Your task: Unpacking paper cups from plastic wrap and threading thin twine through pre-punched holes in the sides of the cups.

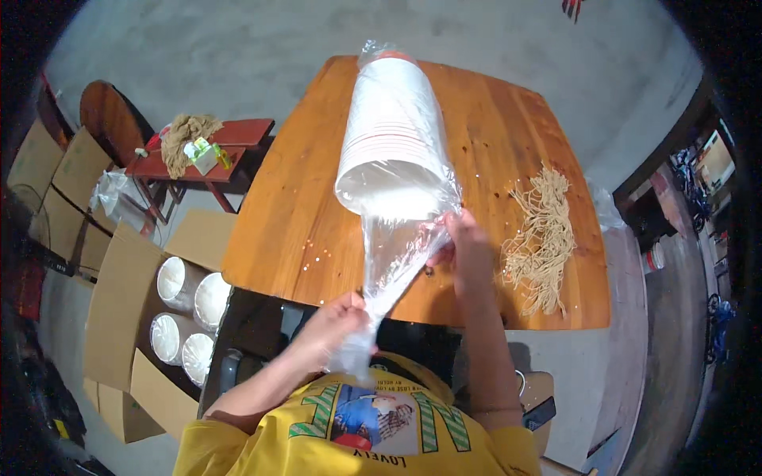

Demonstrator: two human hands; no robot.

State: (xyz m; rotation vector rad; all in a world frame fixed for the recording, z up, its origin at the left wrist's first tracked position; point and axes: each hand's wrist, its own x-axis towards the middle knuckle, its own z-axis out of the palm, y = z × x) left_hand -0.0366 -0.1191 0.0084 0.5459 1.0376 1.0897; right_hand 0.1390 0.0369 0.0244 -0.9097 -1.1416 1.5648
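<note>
A stack of white paper buckets (394,119) lies on its side on the wooden table (484,119), its open mouth toward me. Around it is a clear plastic bag (389,262), whose loose end stretches toward my body. My left hand (337,324) is closed on the gathered end of that bag, just off the table's near edge. Higher up, my right hand (464,246) grips the bag close to the stack's mouth, its fingers slightly blurred. Between the two hands the film is pulled into a narrow, twisted strip.
A bundle of beige strings (546,238) lies on the table's right side. At lower left, an open cardboard box (119,317) holds several wrapped white bucket stacks (179,283). A red bench (238,151) with beige cord and a small carton stands farther left. A phone (540,414) rests at lower right.
</note>
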